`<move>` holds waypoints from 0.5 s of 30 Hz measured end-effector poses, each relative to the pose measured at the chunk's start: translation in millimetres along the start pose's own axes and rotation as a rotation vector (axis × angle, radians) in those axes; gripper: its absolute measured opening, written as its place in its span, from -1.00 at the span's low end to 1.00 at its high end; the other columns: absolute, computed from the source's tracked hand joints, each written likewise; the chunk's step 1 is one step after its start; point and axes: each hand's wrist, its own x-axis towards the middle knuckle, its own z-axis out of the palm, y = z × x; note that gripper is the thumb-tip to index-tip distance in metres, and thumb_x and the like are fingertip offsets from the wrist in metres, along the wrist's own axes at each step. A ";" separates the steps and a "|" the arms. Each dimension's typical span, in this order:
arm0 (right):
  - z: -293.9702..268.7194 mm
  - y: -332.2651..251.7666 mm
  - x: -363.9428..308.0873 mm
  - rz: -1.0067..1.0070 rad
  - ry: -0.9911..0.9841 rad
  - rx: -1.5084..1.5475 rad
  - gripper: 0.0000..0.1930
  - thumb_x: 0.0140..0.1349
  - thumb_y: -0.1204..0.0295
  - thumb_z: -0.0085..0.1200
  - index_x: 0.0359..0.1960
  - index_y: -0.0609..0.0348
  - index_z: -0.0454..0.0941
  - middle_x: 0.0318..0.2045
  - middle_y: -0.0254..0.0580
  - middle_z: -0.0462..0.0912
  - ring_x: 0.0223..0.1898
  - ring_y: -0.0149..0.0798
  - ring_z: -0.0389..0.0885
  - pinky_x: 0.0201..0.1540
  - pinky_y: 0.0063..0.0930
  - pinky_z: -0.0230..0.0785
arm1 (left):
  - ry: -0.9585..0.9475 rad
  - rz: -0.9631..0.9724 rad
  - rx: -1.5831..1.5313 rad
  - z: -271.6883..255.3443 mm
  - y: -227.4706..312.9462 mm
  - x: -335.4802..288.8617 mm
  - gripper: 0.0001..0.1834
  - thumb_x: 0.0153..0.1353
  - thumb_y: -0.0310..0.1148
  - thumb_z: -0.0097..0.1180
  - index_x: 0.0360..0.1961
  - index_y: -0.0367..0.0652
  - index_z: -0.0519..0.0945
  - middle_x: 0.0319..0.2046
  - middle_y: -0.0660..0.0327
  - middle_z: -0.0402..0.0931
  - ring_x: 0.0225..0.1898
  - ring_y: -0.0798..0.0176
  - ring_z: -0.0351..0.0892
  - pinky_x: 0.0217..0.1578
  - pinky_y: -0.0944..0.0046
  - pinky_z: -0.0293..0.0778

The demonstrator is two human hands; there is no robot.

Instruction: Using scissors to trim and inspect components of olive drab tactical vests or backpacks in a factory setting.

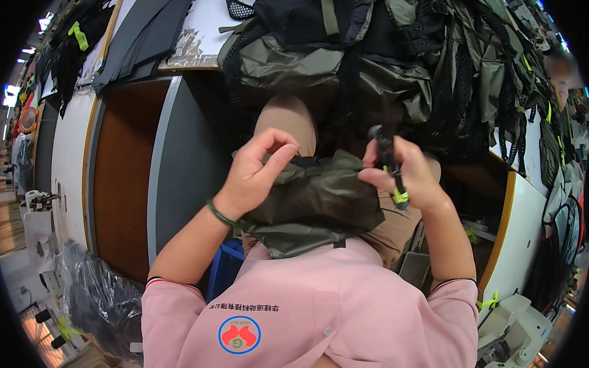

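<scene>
A dark olive, slightly shiny fabric piece with a black strip along its top edge lies across my lap. At its left edge is my left hand, with a green bangle at the wrist. Its thumb and forefinger are curled together in a pinch, and whatever lies between them is too small to make out. My right hand is closed round a slim black tool with a yellow-green tie at its lower end. Blur hides the tool's exact kind. The thumb of that hand is by the fabric's upper right corner.
Black and olive bags with mesh straps are heaped on the table ahead, some hanging over its edge. Flat dark grey sheets lie at the far left. Grey panels flank my knees; a sewing machine stands at the lower right.
</scene>
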 end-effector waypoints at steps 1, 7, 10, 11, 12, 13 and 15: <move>-2.5 1.1 1.1 -0.013 0.034 0.024 -0.76 -0.02 0.60 0.32 -0.38 0.18 0.47 -0.44 -0.43 0.52 -0.40 -0.56 0.45 -0.32 -0.65 0.33 | -0.009 0.029 0.162 -8.1 7.3 -2.4 -0.86 0.38 -0.43 0.00 -0.19 -0.29 0.55 -0.27 0.28 0.52 -0.19 0.43 0.45 -0.10 0.43 0.36; -6.3 7.2 -1.7 0.019 0.017 0.010 -0.74 0.00 0.56 0.34 -0.33 0.18 0.47 -0.42 -0.44 0.50 -0.38 -0.57 0.43 -0.30 -0.66 0.31 | -0.147 0.167 0.475 -3.0 4.9 -11.4 -0.83 0.19 -0.47 0.17 -0.18 -0.22 0.61 -0.31 0.16 0.53 -0.21 0.13 0.49 -0.11 0.24 0.41; -3.5 0.3 -6.8 -0.010 0.029 -0.046 -0.74 0.00 0.56 0.34 -0.33 0.19 0.47 -0.42 -0.43 0.50 -0.38 -0.56 0.43 -0.30 -0.65 0.32 | -0.197 0.145 0.479 2.8 3.3 -8.4 -0.84 0.16 -0.45 0.21 -0.21 -0.16 0.61 -0.33 0.18 0.52 -0.21 0.13 0.48 -0.12 0.21 0.39; -2.3 -0.2 -9.2 -0.008 0.028 -0.050 -0.74 0.00 0.56 0.34 -0.33 0.19 0.47 -0.42 -0.43 0.50 -0.38 -0.56 0.43 -0.30 -0.65 0.32 | -0.196 0.146 0.475 4.1 1.7 -8.0 -0.84 0.16 -0.45 0.21 -0.21 -0.16 0.61 -0.33 0.18 0.52 -0.21 0.13 0.48 -0.12 0.21 0.39; -2.5 -1.1 -11.2 -0.026 0.032 -0.047 -0.74 0.00 0.55 0.34 -0.33 0.19 0.47 -0.42 -0.42 0.50 -0.37 -0.56 0.44 -0.30 -0.64 0.32 | -0.214 0.164 0.456 5.3 0.5 -6.1 -0.86 0.16 -0.45 0.21 -0.24 -0.19 0.59 -0.34 0.19 0.51 -0.21 0.15 0.47 -0.12 0.23 0.39; -3.1 -1.7 -12.8 -0.044 0.034 -0.043 -0.74 0.00 0.54 0.35 -0.33 0.19 0.48 -0.42 -0.42 0.50 -0.37 -0.55 0.44 -0.30 -0.63 0.32 | -0.231 0.181 0.439 6.4 -0.3 -4.4 -0.88 0.17 -0.46 0.21 -0.27 -0.21 0.57 -0.34 0.20 0.50 -0.22 0.17 0.46 -0.13 0.25 0.38; -4.6 1.0 -14.6 -0.084 0.036 -0.084 -0.74 0.00 0.54 0.35 -0.34 0.19 0.47 -0.42 -0.41 0.50 -0.37 -0.54 0.44 -0.30 -0.63 0.32 | -0.304 0.092 0.307 3.8 -1.8 -2.8 -0.89 0.21 -0.45 0.19 -0.27 -0.22 0.54 -0.35 0.26 0.49 -0.24 0.26 0.44 -0.14 0.31 0.37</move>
